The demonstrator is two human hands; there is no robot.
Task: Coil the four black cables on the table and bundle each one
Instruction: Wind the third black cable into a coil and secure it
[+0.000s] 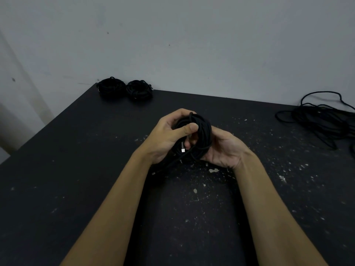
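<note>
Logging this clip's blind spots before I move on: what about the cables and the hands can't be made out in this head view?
- Coil in hand: how it is bound; black on black, covered by the left hand and right hand.
- Right hand's fingers: hidden behind the coil.
- Loose cable: cut off by the right edge.
- Two far coils: too small and dark to see ties.

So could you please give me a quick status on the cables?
Both hands, left and right, grip third coil. Two bundles done. Loose cable waiting. Nothing blocking.
</note>
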